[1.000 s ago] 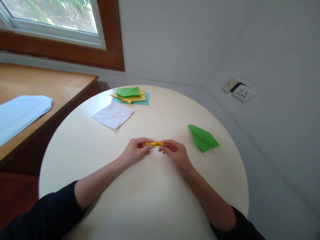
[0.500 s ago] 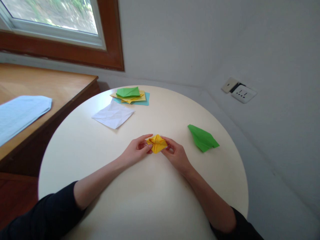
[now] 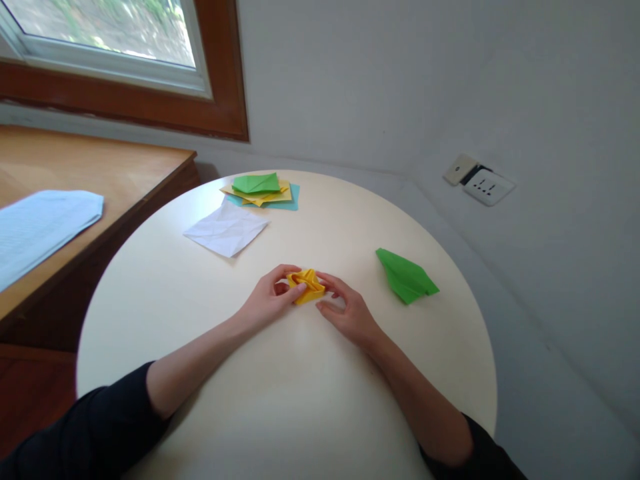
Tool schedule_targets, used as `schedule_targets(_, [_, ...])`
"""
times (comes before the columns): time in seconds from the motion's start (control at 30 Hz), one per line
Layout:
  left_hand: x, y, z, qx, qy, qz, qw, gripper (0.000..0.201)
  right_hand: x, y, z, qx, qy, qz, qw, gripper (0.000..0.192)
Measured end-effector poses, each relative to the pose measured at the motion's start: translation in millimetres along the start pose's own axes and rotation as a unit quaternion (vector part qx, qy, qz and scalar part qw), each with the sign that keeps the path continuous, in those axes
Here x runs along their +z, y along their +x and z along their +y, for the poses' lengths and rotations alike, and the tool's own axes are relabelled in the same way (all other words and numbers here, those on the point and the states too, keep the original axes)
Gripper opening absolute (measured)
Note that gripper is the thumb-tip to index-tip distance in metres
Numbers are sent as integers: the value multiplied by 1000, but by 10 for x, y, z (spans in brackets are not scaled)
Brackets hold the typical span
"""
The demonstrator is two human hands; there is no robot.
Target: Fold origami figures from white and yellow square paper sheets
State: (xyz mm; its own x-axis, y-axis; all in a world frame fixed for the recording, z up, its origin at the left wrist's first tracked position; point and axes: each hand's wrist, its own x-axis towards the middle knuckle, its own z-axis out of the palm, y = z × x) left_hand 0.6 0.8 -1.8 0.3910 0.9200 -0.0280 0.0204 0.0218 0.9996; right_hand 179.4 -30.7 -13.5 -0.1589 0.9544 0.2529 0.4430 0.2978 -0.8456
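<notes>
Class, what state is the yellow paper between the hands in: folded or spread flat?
Folded. The yellow paper is a small, layered, creased shape, pinched by the left hand and touched by the right hand, unlike the flat white sheet.

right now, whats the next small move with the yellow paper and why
Probably press it flat on the table. The yellow paper sits puffed and half open between the left hand and right hand, both pinching its ends, so its creases look unset.

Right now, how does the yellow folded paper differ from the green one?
The yellow folded paper sits between the left hand and right hand; the green folded paper lies untouched to the right. The yellow is small and bunched, the green larger and flat. Both rest on the round table.
</notes>
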Motion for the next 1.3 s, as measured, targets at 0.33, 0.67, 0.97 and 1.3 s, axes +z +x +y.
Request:
schedule_targets(0.33, [6, 18, 0, -2, 8, 29, 1000, 30, 22, -16, 14, -130, -22, 40, 991, 30])
schedule_targets(0.67, [-9, 41, -48, -23, -55, 51, 997, 34, 6, -33, -53, -172, -85, 66, 979, 17])
schedule_targets(0.97, [-6, 40, -35, -42, -150, 75, 985, 37, -12, -36, -49, -148, -104, 67, 981, 15])
schedule_targets(1.3, [-12, 50, -28, -47, -181, 86, 979, 31, 4, -33, 15, -152, -94, 57, 982, 18])
